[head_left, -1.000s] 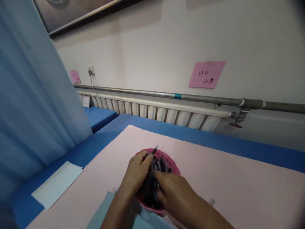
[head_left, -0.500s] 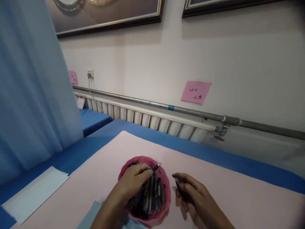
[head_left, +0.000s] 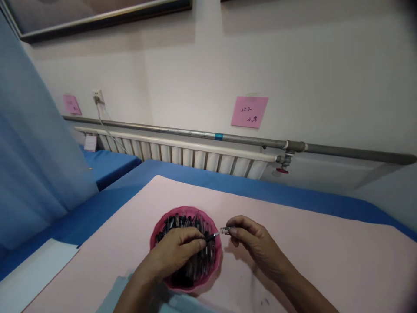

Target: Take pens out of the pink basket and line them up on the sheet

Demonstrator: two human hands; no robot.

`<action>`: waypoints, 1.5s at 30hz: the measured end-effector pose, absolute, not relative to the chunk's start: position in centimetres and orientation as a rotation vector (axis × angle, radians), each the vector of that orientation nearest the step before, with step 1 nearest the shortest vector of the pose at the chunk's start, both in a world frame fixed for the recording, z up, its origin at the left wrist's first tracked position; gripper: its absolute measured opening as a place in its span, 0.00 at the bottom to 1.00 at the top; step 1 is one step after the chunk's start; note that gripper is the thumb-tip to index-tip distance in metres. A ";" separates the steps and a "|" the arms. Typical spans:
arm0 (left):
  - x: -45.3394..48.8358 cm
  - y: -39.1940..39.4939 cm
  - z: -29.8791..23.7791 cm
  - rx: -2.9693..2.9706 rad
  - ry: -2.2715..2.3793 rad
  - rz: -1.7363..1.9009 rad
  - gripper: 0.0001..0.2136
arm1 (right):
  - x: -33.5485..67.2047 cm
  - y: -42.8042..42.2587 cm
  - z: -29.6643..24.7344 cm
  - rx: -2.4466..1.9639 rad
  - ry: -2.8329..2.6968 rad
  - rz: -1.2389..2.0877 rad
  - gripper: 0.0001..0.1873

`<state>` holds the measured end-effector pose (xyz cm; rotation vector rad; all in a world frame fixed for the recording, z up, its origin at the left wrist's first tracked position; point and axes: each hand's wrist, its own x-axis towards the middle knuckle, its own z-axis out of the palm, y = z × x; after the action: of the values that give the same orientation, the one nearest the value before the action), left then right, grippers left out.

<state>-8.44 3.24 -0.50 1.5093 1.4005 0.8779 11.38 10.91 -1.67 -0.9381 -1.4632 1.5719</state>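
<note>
Pink sheet (head_left: 302,252) covers most of the blue bed (head_left: 293,195), and on it, nearer the sheet's left edge than its right, sits a round pink basket (head_left: 210,273) full of loose pens (head_left: 198,263). The left hand (head_left: 176,252) reaches over the basket, its grip closed, thumb against fingers, on a dark pen (head_left: 211,237) whose pale tip sticks out toward the right rim. The right hand (head_left: 252,237) is just beyond that rim, above the sheet, with its grip pinched on a small clear cap (head_left: 225,231). Tip and cap lie almost in line and very near each other; whether they touch I cannot tell.

The step in hand looks like matching cap to pen: the bare tip seems to face the cap's open end, though the cap is too small for me to be sure. If the two are to be joined, the move would call for a steady left hand, a slight levelling of the pen and a short, straight push from the right. A slanted approach could catch the tip on the cap's lip.
</note>
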 end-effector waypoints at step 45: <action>-3.8 4.2 -2.3 0.616 0.969 1.449 0.15 | 9.4 8.6 -2.1 -1.021 -1.656 1.277 0.07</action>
<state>-3.76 4.20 -2.28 0.6162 0.9690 1.4492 9.36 8.56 -2.08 -1.0211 -1.6557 1.2775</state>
